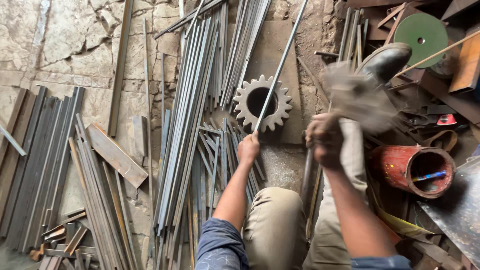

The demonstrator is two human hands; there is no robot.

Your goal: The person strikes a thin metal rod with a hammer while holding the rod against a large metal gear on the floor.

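The person crouched on the workshop floor, knees in khaki trousers (274,225) pushed forward among the scrap. The left hand (248,148) was closed tight around the near end of a long thin steel rod (280,65), which slanted up and away to the far right, passing over a big rusted gear wheel (262,103) that lay flat on the ground just beyond the fist. The right hand (325,137) was clenched on a wad of dusty grey rag (357,95), blurred with motion, held up to the right of the rod and not touching it as far as I could tell. Beyond the rag a black boot (385,61) pointed away to the far right. To the left of the gear, a thick bundle of long flat steel strips (192,120) ran from near to far, with shorter offcuts (225,145) fanned out under the left forearm. Further left lay more flat bars (40,160) and a short rusty plate (116,155) on the cracked stone floor (75,40). On the right side a red pipe section (412,170) lay on its side with its open mouth facing near, and in the far right corner a green disc (425,32) rested among timber and clutter.
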